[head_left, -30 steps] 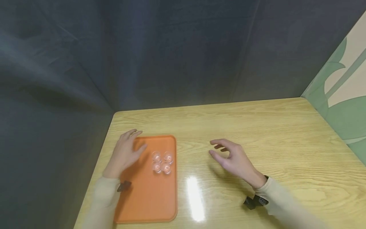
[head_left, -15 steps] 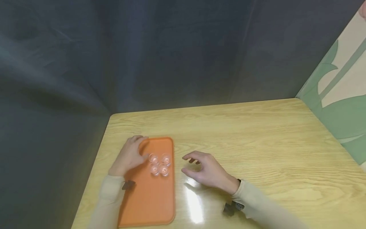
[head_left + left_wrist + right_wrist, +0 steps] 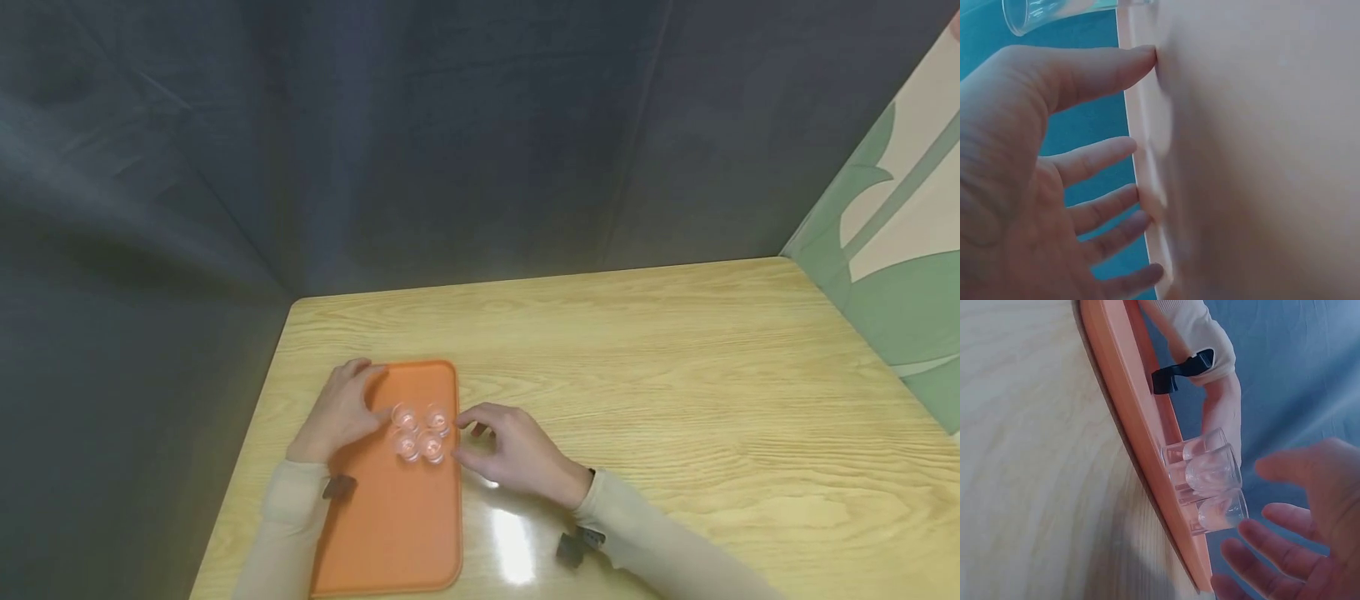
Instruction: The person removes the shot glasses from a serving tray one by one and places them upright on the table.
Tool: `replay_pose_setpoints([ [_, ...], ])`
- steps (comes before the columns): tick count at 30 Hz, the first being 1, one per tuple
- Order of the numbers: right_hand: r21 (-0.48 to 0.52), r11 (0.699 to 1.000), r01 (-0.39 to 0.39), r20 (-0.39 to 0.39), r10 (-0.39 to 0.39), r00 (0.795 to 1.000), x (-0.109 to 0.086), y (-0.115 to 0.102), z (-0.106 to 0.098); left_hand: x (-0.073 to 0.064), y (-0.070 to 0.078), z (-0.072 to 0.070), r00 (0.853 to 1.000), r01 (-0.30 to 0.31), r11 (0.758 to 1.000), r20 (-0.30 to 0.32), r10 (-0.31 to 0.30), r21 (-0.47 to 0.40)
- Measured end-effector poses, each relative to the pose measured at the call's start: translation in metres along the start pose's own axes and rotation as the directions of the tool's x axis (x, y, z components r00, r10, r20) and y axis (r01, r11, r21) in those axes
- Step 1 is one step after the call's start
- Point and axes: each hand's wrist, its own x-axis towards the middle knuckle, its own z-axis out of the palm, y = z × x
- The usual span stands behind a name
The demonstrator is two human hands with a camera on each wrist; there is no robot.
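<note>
Several small clear shot glasses [image 3: 431,447] stand upright, close together, on an orange tray [image 3: 390,533]. My left hand [image 3: 336,417] hovers over the tray's far left part, fingers spread, thumb toward the glasses. In the left wrist view, one glass [image 3: 1060,11] shows beyond the thumb, with a gap between them. From the other side, my right hand [image 3: 513,450] has its thumb and fingers parted at the tray's right rim. Close to its fingertips in the right wrist view are the glasses [image 3: 1213,472]; whether they touch I cannot tell. Neither hand holds anything.
A light wood table [image 3: 675,375] carries the tray at its left. Dark cloth [image 3: 480,150] hangs along the back and left edges. At the right is a wall [image 3: 915,275] with a green leaf pattern. Each wrist wears a dark strap.
My right hand has moved left across the table to the tray's right rim. The left hand has shifted slightly right, nearer the glasses. The glasses stay in place on the tray.
</note>
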Motion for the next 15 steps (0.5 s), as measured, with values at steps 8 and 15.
replay_pose_setpoints([
  [8,-0.02,0.999,-0.043,-0.043,0.042,0.998,0.016,0.005,0.008,0.0,-0.004,0.001,0.999,0.031,0.999,0.025,-0.03,-0.026],
  [15,-0.058,0.994,-0.097,-0.033,0.096,0.995,0.028,0.011,0.017,0.001,-0.006,0.003,0.999,0.031,0.999,0.025,-0.03,-0.022],
])
